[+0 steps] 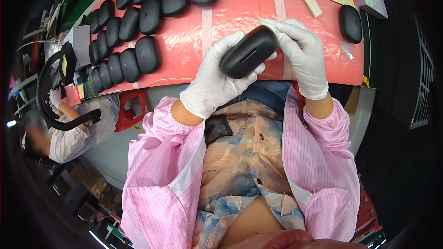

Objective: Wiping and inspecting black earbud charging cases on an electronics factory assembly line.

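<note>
While the black case (239,64) is held up over the desk (240,11), it is cupped by the curled fingers of the left hand (207,76), whose tips show past its lower right edge. Its upper right end is met by the bent fingers of the right hand (304,55); whether it is pinched there or only touched cannot be told. For sound handling, the weight is best left to the left fingers, so that the right ones can be moved freely, and pressure should be kept light, since a smooth shell could be let slip or scuffed.

Rounded, oblong and matte, the case is tilted with its right end higher, and its side facing the camera is broken by a narrow slot (249,57). Beyond the left fingers, similar black cases (151,16) are set out in rows. Past the right fingertips, a pale strip (309,1) is laid, with a lone black case (350,24) farther right. Well off to the left of the left fingers, another person (76,140) is seen.
</note>
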Demonstrator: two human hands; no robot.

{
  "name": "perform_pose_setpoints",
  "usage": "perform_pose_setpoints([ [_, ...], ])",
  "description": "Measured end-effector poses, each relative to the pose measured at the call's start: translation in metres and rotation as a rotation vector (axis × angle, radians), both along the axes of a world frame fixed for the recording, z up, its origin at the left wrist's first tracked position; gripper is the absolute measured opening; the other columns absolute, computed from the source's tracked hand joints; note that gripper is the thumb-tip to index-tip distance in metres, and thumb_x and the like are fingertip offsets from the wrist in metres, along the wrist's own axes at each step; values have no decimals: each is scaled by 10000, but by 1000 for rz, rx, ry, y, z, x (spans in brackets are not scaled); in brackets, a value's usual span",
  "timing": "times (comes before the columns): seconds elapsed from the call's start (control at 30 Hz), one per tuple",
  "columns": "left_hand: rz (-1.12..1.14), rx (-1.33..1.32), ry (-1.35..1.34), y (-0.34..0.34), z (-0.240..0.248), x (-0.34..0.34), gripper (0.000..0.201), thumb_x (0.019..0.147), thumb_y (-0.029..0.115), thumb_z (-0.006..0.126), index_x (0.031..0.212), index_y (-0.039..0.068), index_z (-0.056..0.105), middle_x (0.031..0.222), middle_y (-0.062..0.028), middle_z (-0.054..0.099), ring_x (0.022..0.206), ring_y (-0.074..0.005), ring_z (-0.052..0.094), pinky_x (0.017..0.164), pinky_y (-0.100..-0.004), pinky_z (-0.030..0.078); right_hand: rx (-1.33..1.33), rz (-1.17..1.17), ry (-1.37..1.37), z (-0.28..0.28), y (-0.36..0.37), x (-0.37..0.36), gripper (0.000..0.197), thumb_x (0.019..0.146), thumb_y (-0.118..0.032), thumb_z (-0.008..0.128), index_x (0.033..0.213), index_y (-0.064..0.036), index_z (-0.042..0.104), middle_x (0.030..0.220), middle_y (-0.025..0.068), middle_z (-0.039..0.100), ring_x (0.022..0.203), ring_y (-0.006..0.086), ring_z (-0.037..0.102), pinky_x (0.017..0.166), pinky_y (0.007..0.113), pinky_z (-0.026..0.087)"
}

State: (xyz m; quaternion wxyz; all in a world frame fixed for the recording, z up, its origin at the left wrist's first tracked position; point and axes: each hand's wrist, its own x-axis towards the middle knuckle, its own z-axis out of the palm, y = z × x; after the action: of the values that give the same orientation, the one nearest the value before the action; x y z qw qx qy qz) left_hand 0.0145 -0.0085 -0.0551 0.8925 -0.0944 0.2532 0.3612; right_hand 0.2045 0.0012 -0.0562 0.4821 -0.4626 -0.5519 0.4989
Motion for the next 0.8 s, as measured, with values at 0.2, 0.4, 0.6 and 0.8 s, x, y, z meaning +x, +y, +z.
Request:
perform_pose_setpoints([
  [0.2,-12,459,357,-1,22,11,661,848,54,638,1434,68,332,1245,-122,558,1127,-224,590,868,-377,558,-245,-163,255,12,-1,1,277,936,-89,564,1170,32,650,913,10,628,810,75,533,772,225,444],
  [0.4,84,1442,1624,-4,6,16,759,745,-38,723,1408,70,370,1145,-127,643,1001,-265,657,828,-332,543,-183,-118,154,2,-10,-11,286,916,-41,566,1186,2,649,871,5,606,757,93,521,699,226,433],
  [0.6,73,1497,1739,-1,12,11,790,703,-19,778,1393,57,402,1137,-126,662,998,-237,664,852,-314,531,605,-136,-585,6,-19,-25,336,768,47,624,1077,-69,687,839,101,577,733,246,572,676,375,470],
  [0.8,225,1583,1580,-2,23,13,807,702,6,809,1399,30,402,1097,-124,688,984,-191,677,852,-279,534,-495,36,692,-19,-27,-22,292,872,63,517,1153,74,597,1134,54,633,1001,149,599,922,268,445],
])
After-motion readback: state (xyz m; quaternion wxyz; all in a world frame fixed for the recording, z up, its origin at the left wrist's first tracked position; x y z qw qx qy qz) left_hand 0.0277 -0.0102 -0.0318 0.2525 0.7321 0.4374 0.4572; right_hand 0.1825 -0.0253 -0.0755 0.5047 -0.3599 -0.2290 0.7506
